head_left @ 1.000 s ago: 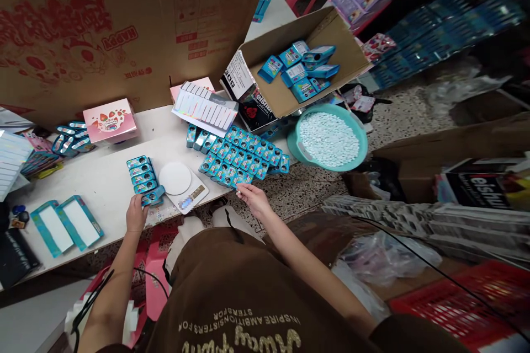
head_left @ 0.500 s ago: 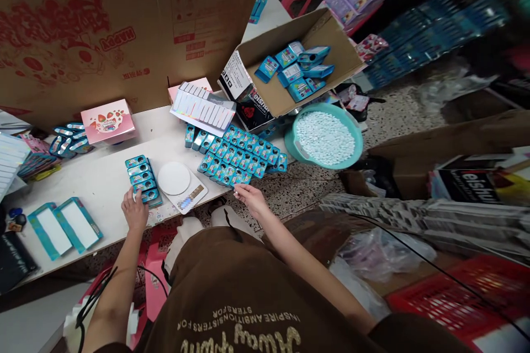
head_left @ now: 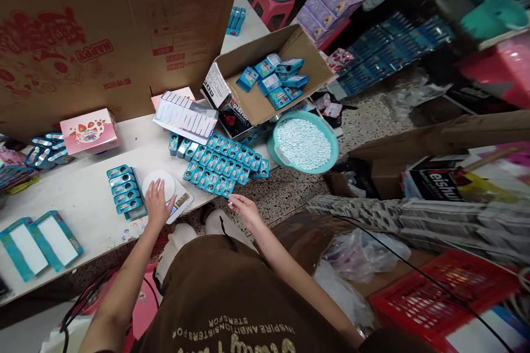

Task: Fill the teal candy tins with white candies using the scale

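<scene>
My left hand (head_left: pixel 157 205) lies open on the round white plate of a kitchen scale (head_left: pixel 156 181), its fingers spread. To its left stands a short row of blue mint tins (head_left: pixel 123 190), lying on the white table (head_left: pixel 83 201). My right hand (head_left: pixel 245 212) is at the table's front edge, with its fingertips at the lowest corner of a larger block of blue tins (head_left: pixel 219 165). That block lies in tight rows. Neither hand clearly lifts anything.
An open cardboard box (head_left: pixel 265 80) of blue packs and a teal basin (head_left: pixel 303 144) of white mints stand beyond the tins. Holographic cards (head_left: pixel 186 116), a pink box (head_left: pixel 89 131) and open blue trays (head_left: pixel 56 240) lie on the table. A cardboard sheet (head_left: pixel 103 38) stands behind it.
My left hand has moved right, from the row of tins onto the scale plate. My right hand stays near the same tin corner. The whole scene has shifted left in view.
</scene>
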A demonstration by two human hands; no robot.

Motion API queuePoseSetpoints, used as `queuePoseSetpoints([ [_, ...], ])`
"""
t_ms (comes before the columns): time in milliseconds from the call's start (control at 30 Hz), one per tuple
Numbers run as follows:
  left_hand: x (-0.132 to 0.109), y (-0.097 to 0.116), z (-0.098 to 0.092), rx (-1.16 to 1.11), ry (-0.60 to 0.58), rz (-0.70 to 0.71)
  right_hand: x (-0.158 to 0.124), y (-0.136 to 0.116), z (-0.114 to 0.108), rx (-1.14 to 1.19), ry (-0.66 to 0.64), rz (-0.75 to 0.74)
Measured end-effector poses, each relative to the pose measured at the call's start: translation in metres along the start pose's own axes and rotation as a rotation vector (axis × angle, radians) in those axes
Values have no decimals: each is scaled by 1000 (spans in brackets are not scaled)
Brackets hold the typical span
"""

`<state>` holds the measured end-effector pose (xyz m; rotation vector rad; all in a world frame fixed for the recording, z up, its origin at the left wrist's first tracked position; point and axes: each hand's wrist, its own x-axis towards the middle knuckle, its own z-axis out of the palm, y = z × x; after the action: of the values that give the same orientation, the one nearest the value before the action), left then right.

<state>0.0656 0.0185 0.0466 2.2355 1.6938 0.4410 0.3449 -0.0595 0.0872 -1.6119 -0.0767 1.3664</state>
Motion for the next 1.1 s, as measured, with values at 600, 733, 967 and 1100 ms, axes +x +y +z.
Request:
queuePoseSetpoints([
  [600, 128, 64, 32, 46, -576, -169, 47, -39, -98, -3, -58, 56],
  [733, 128, 61, 29, 58, -562, -233, 50, -43, -99, -14, -73, 61],
  [967, 108, 58, 22, 128, -426, -436, 48, -44, -96, -9, -65, 54],
  [1100, 100, 54, 10, 226, -311, -302, 45, -43, -96, 1, -65, 41],
])
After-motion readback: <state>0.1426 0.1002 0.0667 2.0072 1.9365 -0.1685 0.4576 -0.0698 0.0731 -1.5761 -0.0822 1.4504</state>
